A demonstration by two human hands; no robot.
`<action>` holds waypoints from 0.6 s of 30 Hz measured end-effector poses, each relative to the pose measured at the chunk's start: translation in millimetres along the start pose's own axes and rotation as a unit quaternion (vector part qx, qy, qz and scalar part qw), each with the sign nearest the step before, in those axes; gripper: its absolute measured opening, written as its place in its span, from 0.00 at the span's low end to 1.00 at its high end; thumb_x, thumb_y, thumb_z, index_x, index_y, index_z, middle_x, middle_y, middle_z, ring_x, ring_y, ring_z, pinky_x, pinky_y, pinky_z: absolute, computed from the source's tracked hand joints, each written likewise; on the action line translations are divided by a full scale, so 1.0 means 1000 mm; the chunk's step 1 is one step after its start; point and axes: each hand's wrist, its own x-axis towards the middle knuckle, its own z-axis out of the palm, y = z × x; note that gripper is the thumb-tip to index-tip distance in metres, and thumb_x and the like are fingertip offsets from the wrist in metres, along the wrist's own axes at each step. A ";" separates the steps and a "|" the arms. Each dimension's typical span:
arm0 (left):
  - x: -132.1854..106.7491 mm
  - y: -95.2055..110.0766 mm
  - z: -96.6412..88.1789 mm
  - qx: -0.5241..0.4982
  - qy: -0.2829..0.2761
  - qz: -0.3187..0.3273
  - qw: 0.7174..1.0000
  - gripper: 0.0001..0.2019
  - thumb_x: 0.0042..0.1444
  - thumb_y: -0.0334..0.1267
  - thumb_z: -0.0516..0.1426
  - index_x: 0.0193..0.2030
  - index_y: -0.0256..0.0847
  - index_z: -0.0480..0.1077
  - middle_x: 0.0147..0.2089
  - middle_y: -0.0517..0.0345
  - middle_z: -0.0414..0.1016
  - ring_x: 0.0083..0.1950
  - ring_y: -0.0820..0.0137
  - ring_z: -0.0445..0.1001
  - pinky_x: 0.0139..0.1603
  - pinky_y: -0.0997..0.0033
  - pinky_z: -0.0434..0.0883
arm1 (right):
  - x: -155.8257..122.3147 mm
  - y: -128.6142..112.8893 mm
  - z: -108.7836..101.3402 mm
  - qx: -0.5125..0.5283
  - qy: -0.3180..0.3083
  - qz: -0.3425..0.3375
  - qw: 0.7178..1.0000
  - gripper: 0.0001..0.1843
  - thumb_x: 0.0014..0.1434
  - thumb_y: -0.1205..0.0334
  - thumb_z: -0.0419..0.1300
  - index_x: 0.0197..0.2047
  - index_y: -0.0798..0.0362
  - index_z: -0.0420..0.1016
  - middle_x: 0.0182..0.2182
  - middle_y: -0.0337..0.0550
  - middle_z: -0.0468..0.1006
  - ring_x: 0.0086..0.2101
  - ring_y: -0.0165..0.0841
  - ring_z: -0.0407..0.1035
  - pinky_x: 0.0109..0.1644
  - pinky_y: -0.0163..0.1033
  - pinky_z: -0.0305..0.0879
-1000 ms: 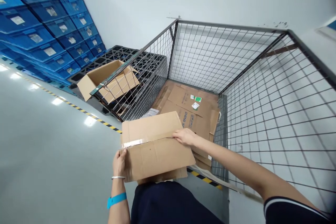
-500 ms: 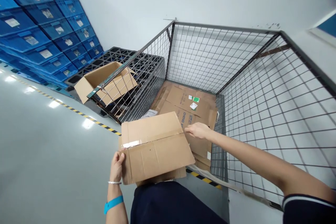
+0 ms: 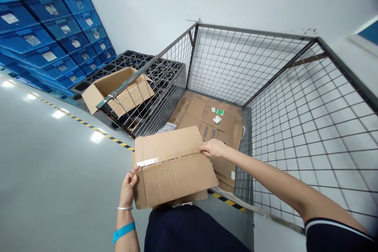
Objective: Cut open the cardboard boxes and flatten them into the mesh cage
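A brown cardboard box (image 3: 177, 177) is in front of my body, its two flaps meeting along a seam. Clear tape (image 3: 147, 162) shines over the seam's left end. My left hand (image 3: 129, 186) grips the box's left edge, thumb on top. At the right end of the seam, the fingers of my right hand (image 3: 213, 148) are pinched together against the cardboard. Whether they hold a strip of tape or the flap edge is hidden. Beneath the box, another piece of cardboard (image 3: 193, 197) sticks out towards my body.
A wire mesh cage (image 3: 236, 59) stands ahead, with flattened cardboard (image 3: 189, 106) on its bottom. Left of it, an open carton (image 3: 115, 82) sits by black plastic pallets (image 3: 141, 59). Blue crates (image 3: 44, 35) are stacked at far left. Striped tape (image 3: 97, 129) marks the floor.
My right hand has moved left, from just beyond the box's right edge onto the end of the seam. My left hand keeps its grip, and the box has shifted slightly left in view.
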 end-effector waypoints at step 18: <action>-0.010 0.026 0.010 -0.113 -0.092 0.030 0.989 0.20 0.48 0.46 0.65 0.24 0.40 0.58 0.64 0.47 0.65 0.67 0.49 0.60 0.68 0.43 0.50 | -0.072 0.074 0.011 -0.036 -0.052 0.154 0.986 0.13 0.60 0.65 0.49 0.40 0.51 0.75 0.37 0.49 0.80 0.37 0.39 0.75 0.34 0.38 0.59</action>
